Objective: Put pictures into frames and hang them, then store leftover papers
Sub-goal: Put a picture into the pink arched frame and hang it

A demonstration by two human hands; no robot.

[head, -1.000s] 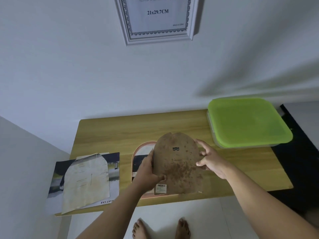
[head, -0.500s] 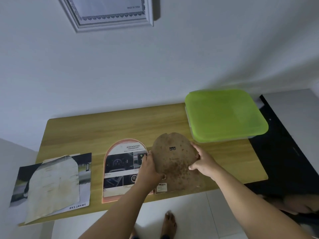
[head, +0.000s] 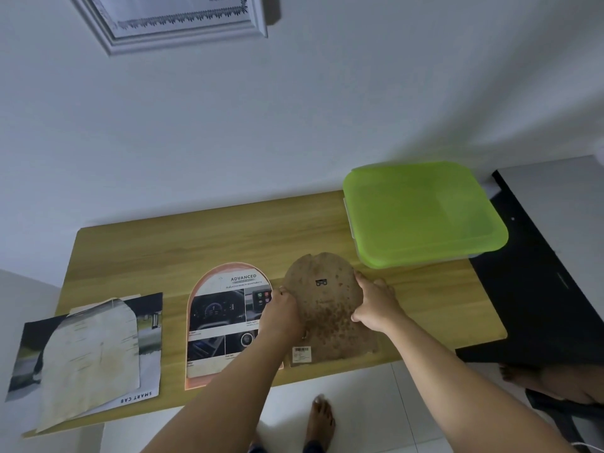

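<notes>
While leaning over the wooden table (head: 196, 237), grips a brown arched backing board (head: 327, 308) by both side edges, just right of the arched frame (head: 225, 322). Curls the left hand (head: 282, 313) onto the board's left edge, where that edge meets the frame's right rim. Wraps the right hand (head: 376, 305) over the opposite edge, fingers bent across the brown face. Cannot tell whether the board's lower end touches the table or hangs just above it.

On the board: a small black hanger clip near the rounded top, dark speckling over the lower half, and a white barcode sticker at the lower left corner, its print too small to read.

Inside the arched frame, flat on the table within an orange rim: a picture headed "ADVANCED" above car-dashboard photos, the finer lines illegible.

Well left of the arched frame, overhanging the table edge: a printed sheet (head: 150, 354) marked upside down "SMART" and a short word starting "CA", with a pale arched paper (head: 91, 348) on top of it.

Beyond and right of the arched frame: a clear container with a bright green lid (head: 421, 214), closed.

High above the arched frame, on the wall: a white picture frame (head: 183, 24), with "MADE IN CHINA" on its insert.

Below the arched frame, on the tiled floor: one bare foot (head: 322, 420).
</notes>
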